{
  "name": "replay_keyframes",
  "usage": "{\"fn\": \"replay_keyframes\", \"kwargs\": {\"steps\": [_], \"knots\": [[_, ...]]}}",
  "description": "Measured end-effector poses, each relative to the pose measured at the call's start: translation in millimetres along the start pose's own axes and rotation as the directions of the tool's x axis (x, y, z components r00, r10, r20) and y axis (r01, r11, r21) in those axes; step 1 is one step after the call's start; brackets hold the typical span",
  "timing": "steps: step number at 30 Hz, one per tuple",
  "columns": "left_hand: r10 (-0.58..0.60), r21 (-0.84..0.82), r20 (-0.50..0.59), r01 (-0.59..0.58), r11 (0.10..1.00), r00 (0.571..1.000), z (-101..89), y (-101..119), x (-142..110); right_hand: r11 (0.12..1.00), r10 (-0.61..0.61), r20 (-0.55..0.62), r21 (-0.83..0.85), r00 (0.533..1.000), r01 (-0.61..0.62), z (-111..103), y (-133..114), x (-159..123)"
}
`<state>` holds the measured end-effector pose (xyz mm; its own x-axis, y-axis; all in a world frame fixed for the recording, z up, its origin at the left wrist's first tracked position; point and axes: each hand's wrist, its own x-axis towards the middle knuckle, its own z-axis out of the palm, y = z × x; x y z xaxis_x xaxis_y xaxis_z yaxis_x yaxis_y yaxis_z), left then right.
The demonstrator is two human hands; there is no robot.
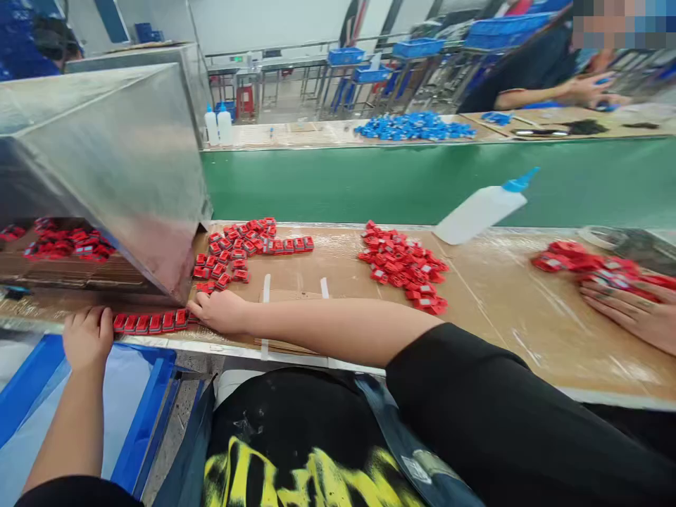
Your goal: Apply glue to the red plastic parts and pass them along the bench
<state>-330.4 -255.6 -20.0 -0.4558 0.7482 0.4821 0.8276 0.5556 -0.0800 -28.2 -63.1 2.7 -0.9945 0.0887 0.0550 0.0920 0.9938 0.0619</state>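
A straight row of small red plastic parts (155,323) with dark grey edges lies along the near edge of the bench, one against another. My left hand (89,338) is at its left end, fingers curled and pressed to the end part. At the right end, my right hand (220,310) has its fingers bent around the last parts, partly hiding them. The row is held between both hands. Just beyond my right hand is a loose cluster of the same red parts (227,250), with a short line of them (289,245) running off to the right.
A metal hood (116,162) stands at left, with red parts (68,243) under it. A red pile (404,264) and a tilted white bottle (480,213) lie farther right. Another person's hand (634,310) rests by more red parts. A blue crate (142,429) sits below the bench.
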Motion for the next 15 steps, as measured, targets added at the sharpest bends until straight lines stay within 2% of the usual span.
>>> {"fn": "replay_keyframes", "kwargs": {"steps": [2, 5, 8, 11, 13, 15], "knots": [[0.004, 0.075, -0.022, -0.002, 0.997, 1.0, -5.5, 12.3, -2.2, 0.999, -0.009, -0.025, -0.042, 1.0, 0.008, -3.8, 13.7, -6.3], [-0.029, 0.12, -0.031, 0.032, 0.992, 0.999, -12.5, 32.3, -6.3, 0.995, 0.004, -0.024, -0.098, 1.0, -0.006, -14.6, 44.0, -32.4], [-0.079, 0.113, -0.01, 0.079, 0.99, 0.997, -16.0, 52.7, -10.9, 0.983, 0.122, 0.035, -0.142, 0.992, -0.116, -25.5, 87.4, -69.5], [-0.119, 0.104, 0.002, 0.118, 0.988, 0.993, -21.0, 73.5, -17.1, 0.959, 0.243, 0.144, -0.185, 0.959, -0.215, -31.9, 130.4, -95.7], [-0.128, 0.103, 0.025, 0.125, 0.987, 0.991, -27.0, 87.2, -22.7, 0.955, 0.246, 0.176, -0.212, 0.953, -0.207, -34.2, 143.0, -99.7], [-0.107, 0.106, 0.066, 0.1, 0.989, 0.992, -34.2, 99.4, -28.9, 0.96, 0.208, 0.103, -0.215, 0.973, -0.182, -36.0, 133.2, -93.7]]}}
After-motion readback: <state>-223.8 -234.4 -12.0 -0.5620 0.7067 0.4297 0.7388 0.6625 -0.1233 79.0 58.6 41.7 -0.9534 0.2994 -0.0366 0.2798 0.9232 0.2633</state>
